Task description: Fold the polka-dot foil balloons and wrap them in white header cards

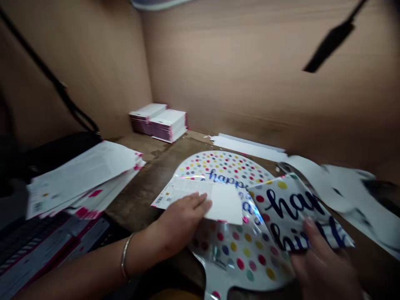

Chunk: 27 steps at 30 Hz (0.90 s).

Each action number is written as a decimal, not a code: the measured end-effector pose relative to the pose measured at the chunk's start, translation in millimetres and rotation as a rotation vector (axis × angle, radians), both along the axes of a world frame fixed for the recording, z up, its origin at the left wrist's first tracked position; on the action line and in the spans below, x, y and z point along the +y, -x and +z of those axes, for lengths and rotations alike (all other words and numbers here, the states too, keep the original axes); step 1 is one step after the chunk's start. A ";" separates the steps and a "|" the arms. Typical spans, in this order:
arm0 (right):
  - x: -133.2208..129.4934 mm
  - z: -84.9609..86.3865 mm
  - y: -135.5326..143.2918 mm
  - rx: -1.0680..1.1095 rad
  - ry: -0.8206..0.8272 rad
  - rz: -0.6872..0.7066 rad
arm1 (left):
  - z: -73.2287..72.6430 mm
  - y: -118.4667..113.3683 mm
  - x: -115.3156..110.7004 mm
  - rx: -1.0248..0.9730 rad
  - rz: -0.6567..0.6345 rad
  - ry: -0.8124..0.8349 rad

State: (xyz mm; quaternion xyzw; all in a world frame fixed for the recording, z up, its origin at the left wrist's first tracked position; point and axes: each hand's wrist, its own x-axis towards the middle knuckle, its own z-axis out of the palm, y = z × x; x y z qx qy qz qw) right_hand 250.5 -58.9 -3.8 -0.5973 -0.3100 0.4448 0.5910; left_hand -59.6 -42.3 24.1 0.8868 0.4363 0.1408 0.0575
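A flat round foil balloon (246, 250), white with coloured dots and dark blue lettering, is spread on the table with its tail toward me. Across its middle lies a white printed card (226, 200) with a barcode at its left end. My left hand (184, 216), a bangle on its wrist, rests on the card with fingers laid flat. On the right, my right hand (325, 262) grips a folded foil balloon (290, 204) with similar dots and large blue letters, thumb on top. This hand is somewhat blurred, and its other fingers are hidden.
Stacks of white cards (168, 118) stand at the back left. More loose cards (87, 175) are fanned out at the left. A curling white strip (346, 187) runs along the right side. Brown board walls (250, 66) enclose the table, and a black cord end (329, 46) hangs at upper right.
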 end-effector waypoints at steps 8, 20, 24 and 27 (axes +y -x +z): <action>-5.4 33.5 -0.3 0.195 0.197 -0.270 | -31.4 -30.1 43.8 0.130 -0.132 0.294; 3.6 24.9 66.4 0.389 0.435 0.210 | -44.8 -31.0 42.7 0.114 -0.218 0.353; 6.8 21.4 78.9 0.452 0.456 0.294 | -45.9 -27.2 42.3 0.000 -0.232 0.360; 6.4 19.6 78.7 0.535 0.451 0.354 | -40.3 -28.9 40.4 -0.059 -0.225 0.365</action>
